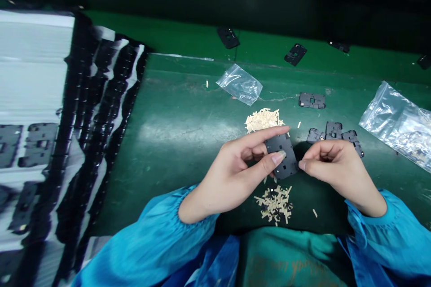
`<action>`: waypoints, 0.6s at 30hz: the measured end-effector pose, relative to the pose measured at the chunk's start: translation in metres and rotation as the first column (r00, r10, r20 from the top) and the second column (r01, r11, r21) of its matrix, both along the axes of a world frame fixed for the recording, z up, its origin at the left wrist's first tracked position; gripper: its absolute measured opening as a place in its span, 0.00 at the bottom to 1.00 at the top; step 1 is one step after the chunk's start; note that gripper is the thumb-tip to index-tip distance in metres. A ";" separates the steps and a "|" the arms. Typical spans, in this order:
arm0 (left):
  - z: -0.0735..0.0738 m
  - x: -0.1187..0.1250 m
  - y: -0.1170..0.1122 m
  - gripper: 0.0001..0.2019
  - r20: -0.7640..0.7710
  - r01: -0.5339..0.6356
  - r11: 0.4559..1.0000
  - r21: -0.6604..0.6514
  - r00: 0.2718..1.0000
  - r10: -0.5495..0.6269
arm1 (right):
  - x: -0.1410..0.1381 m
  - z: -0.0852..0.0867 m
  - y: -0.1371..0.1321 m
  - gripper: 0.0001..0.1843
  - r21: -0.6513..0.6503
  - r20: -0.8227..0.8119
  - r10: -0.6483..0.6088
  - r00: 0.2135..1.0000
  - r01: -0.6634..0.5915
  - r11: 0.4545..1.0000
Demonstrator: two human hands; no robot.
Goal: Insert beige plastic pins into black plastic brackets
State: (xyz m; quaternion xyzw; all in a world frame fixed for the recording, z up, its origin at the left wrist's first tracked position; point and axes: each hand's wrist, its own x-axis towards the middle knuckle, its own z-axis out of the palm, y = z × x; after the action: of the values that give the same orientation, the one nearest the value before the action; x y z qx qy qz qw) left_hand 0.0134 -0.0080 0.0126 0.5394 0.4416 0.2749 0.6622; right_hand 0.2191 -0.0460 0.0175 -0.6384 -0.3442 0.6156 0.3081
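Note:
My left hand (232, 175) is shut on a flat black plastic frame (281, 154), with the thumb lying across its face and the fingers curled behind it. My right hand (336, 170) pinches the frame's right edge between thumb and fingertips. Whether a small piece lies in that pinch is hidden. A heap of pale paper-like strips (262, 120) lies just beyond my left fingers. A smaller heap of pale strips mixed with dark bits (274, 204) lies below the frame. Three similar black frames (333, 131) lie in a row beyond my right hand.
A green bench mat (175, 152) carries another black frame (312, 100) and clear plastic bags (239, 84) (397, 125). More frames lie on the raised green ledge (259, 42). A blurred stack of dark frames on white sheets (33, 143) fills the left side.

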 end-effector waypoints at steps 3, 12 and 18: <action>0.000 0.000 -0.001 0.22 0.000 -0.011 1.000 0.011 1.000 0.011 | 0.000 -0.001 -0.001 0.06 0.006 -0.003 -0.006 1.000 0.006 1.000; -0.014 -0.002 -0.002 0.22 0.036 -0.034 0.997 0.073 0.999 0.032 | -0.001 -0.004 -0.002 0.11 0.102 0.033 -0.020 0.999 0.017 0.995; -0.014 -0.003 -0.002 0.22 -0.022 -0.039 0.992 0.116 0.999 0.042 | 0.002 -0.005 -0.002 0.11 0.106 -0.011 0.036 0.999 -0.034 0.994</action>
State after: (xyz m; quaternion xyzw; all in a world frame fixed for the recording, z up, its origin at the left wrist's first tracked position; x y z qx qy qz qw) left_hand 0.0101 -0.0104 -0.0009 0.5710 0.4437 0.3069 0.6188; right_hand 0.2209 -0.0476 0.0125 -0.6110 -0.3854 0.6061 0.3330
